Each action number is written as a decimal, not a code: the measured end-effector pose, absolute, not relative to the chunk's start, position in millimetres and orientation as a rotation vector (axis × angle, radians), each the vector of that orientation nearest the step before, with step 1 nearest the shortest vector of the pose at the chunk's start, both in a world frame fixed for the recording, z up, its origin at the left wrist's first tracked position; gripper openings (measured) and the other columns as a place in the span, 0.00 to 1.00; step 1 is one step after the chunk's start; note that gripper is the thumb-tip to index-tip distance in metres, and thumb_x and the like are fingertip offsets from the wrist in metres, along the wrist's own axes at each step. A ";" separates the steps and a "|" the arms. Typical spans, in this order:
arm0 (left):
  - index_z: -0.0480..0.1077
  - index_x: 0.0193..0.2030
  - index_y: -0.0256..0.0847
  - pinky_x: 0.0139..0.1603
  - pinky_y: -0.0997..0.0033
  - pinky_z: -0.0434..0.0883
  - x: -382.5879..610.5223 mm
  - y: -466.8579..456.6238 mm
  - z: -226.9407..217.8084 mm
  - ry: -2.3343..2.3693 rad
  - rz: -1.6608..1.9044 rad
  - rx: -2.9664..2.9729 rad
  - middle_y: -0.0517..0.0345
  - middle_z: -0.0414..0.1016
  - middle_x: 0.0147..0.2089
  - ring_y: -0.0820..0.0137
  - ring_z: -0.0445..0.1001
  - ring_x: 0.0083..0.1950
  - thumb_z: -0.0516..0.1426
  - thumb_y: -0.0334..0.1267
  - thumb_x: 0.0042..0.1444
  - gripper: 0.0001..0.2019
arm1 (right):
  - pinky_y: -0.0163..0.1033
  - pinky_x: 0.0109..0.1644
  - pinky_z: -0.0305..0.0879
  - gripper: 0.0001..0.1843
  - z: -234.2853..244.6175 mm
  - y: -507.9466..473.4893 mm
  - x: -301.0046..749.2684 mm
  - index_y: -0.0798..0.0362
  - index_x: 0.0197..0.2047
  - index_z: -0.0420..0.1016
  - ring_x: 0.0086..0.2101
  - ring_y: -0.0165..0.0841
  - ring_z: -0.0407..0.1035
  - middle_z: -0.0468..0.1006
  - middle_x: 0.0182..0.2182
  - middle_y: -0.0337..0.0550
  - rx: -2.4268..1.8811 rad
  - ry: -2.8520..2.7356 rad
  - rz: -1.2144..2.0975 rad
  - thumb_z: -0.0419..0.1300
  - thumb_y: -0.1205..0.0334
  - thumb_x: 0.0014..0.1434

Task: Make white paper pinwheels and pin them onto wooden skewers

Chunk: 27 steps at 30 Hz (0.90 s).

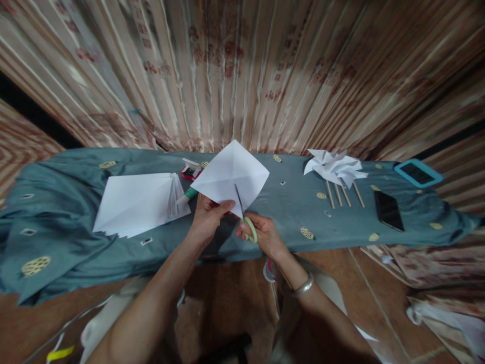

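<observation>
My left hand [212,215] pinches the lower edge of a creased square of white paper [237,164], thumb on top, and holds it up over the cloth with one corner toward me. In my right hand [267,232] is a pair of scissors [250,230] with pale green handles. Their blade lies over the paper, pointing from the near corner toward its middle. Left of my hands a stack of white paper [132,202] rests on the cloth. Partly behind the held paper are a green glue stick [188,194] and a small red box [190,171].
A green patterned cloth [288,212] covers the long table. To the right lie several white paper pinwheels [333,166] on wooden sticks, a black phone [389,210] and a blue-framed tablet-like device [418,173]. A pleated curtain [235,76] hangs behind the table.
</observation>
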<state>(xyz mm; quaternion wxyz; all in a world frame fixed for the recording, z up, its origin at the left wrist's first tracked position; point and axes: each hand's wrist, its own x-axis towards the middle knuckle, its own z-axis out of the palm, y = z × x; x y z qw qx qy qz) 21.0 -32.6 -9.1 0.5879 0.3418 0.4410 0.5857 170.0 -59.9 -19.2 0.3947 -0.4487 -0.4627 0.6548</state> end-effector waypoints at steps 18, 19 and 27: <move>0.70 0.45 0.40 0.40 0.66 0.74 11.9 -27.1 -8.3 1.072 1.381 0.779 0.54 0.78 0.42 0.64 0.77 0.42 0.69 0.40 0.35 0.27 | 0.32 0.23 0.60 0.23 -15.5 -57.1 176.0 0.53 0.24 0.73 0.19 0.24 0.63 0.73 0.17 0.35 -1.155 -1.160 1.624 0.75 0.44 0.38; 0.70 0.49 0.42 0.46 0.64 0.74 6.4 -23.6 -9.2 1.098 1.443 0.795 0.52 0.77 0.48 0.62 0.76 0.47 0.69 0.40 0.35 0.30 | 0.32 0.23 0.60 0.23 -14.4 -56.7 178.2 0.54 0.24 0.74 0.19 0.24 0.64 0.74 0.18 0.35 -1.164 -1.159 1.622 0.75 0.44 0.38; 0.77 0.47 0.42 0.61 0.55 0.67 -33.9 -14.2 -5.7 1.426 1.432 1.320 0.52 0.78 0.53 0.56 0.74 0.56 0.68 0.46 0.40 0.25 | 0.32 0.24 0.61 0.28 -16.9 -60.7 194.4 0.55 0.30 0.78 0.20 0.23 0.65 0.75 0.19 0.33 -1.209 -1.128 1.764 0.76 0.42 0.32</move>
